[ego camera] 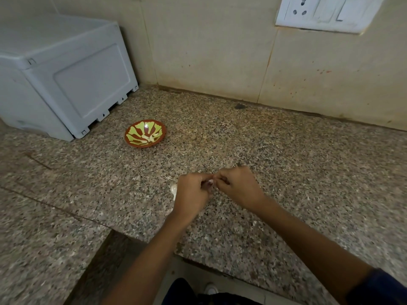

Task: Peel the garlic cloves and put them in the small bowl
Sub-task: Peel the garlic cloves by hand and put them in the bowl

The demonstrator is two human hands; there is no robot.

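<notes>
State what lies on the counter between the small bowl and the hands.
Only bare speckled counter between the bowl and the left hand, per the head view.

We see a brown bowl [145, 134] with green leaf-like patches. The counter [286, 155] is speckled pinkish-grey granite; the box [66, 84] is pale grey.

The table [286, 150] is a speckled granite slab in brown, grey and black, with thin seams running across its left part and a cut-out step at the near edge. Behind it stands a wall [209, 51] of large beige tiles, with some small reddish stains on the right. A white switch plate [326, 12] with a socket sits at the top right. A pale grey plastic box [66, 73] stands at the left corner. The light is soft and dim.
</notes>
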